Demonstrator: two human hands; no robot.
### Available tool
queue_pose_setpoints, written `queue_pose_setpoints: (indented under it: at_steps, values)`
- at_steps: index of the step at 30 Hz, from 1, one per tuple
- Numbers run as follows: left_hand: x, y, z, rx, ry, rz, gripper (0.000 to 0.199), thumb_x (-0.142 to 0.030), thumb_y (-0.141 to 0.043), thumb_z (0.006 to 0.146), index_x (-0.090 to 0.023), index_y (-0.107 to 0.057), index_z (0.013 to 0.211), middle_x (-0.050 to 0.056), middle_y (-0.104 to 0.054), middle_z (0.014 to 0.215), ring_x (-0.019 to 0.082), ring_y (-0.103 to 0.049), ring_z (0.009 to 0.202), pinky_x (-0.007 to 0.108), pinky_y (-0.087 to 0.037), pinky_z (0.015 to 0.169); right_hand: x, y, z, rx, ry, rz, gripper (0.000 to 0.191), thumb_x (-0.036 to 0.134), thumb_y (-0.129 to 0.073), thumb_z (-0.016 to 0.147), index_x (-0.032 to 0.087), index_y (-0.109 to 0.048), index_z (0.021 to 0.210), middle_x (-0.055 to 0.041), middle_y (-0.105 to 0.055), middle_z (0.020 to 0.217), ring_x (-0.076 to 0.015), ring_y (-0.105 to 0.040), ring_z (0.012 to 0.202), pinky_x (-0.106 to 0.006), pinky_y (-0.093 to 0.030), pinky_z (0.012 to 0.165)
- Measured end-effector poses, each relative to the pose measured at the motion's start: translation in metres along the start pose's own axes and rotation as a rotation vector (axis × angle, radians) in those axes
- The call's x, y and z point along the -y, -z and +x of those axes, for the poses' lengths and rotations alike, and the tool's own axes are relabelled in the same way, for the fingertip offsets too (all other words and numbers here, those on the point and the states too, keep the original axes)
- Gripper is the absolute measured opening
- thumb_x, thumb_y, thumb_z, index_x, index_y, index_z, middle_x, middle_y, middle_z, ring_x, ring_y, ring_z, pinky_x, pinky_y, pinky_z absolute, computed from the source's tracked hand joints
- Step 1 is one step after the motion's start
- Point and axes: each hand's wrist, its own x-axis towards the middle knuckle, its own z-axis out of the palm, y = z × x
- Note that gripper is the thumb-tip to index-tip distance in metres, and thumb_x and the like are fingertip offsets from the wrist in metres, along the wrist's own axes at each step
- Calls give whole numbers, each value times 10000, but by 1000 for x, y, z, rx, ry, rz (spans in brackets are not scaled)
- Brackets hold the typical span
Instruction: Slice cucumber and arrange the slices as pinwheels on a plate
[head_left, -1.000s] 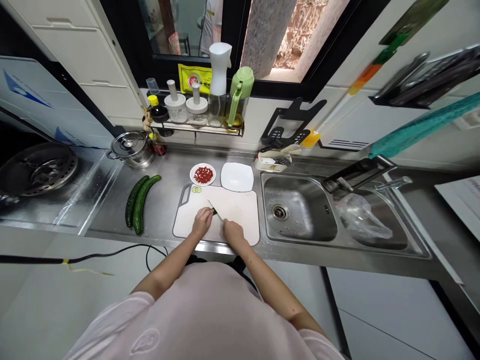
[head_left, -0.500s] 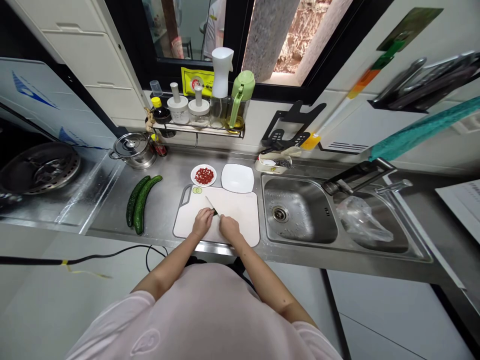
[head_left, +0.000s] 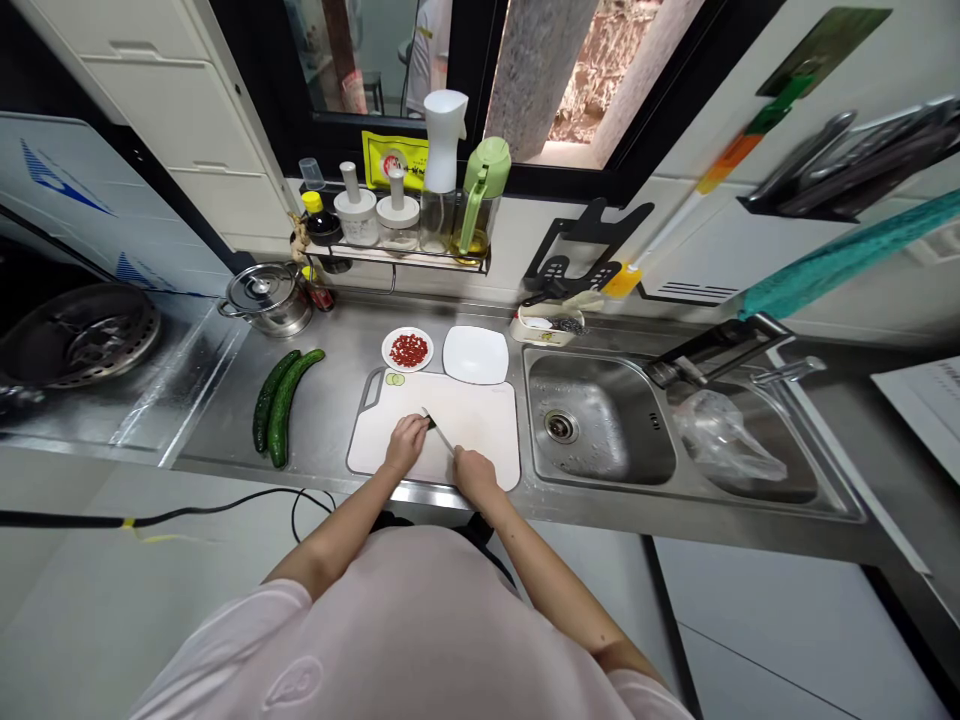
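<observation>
On the white cutting board [head_left: 491,410], my left hand [head_left: 406,442] is closed around a short piece of cucumber [head_left: 430,422], mostly hidden by the fingers. My right hand [head_left: 474,474] grips a knife [head_left: 444,438] by its handle, and the blade slants up and left to the cucumber piece. A few pale green cucumber slices [head_left: 394,379] lie at the board's upper left corner. Behind the board stand a small plate [head_left: 387,352] of chopped red pieces and a white square plate [head_left: 475,355].
Two whole cucumbers [head_left: 283,405] lie left of the board. A lidded steel pot [head_left: 268,302] stands behind them. To the right is a double sink [head_left: 600,420] with a plastic bag [head_left: 724,440] in its far basin. Bottles and jars fill a wall rack [head_left: 397,258].
My right hand has drawn the knife back, down and to the right, so more blade shows between the hands. My left hand has stayed nearly in place.
</observation>
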Motion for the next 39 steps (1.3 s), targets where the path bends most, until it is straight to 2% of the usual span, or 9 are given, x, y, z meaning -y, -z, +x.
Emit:
queue_pose_setpoints:
  at_steps: [4,12,20,28,39]
  values:
    - [0,0,0,4,7,7,223,-200,-426,904,-202,-612,1027,72,-599,980,172,-549,956,350,-479,853,4,3,7,11,6,-4,218,135,-385,875,141,-552,1015,-131,-666,931,-224,-640,881,-294,-439,709]
    - [0,-1,-1,-1,3,15,236,-222,-411,912,-202,-615,1030,74,-600,976,173,-554,954,355,-481,848,19,12,29,-47,39,-8,238,100,-352,882,138,-547,1011,-129,-663,956,-203,-638,890,-281,-448,719]
    - [1,0,0,0,-7,10,244,-227,-407,913,-208,-617,1035,74,-605,966,172,-561,948,353,-482,844,31,24,39,-18,27,-1,261,98,-370,883,143,-529,1085,-126,-657,989,-182,-626,939,-258,-443,754]
    - [2,-1,-1,9,6,16,232,-215,-420,908,-205,-616,1031,73,-601,985,169,-552,957,344,-475,854,29,24,33,-22,29,-1,259,103,-356,887,140,-530,1074,-132,-655,991,-190,-628,930,-269,-445,746]
    - [1,-1,-1,-4,11,2,234,-213,-424,907,-207,-617,1039,73,-602,990,171,-552,962,349,-480,853,12,12,13,8,7,-13,218,117,-368,891,144,-537,1025,-129,-660,950,-206,-635,886,-283,-436,711]
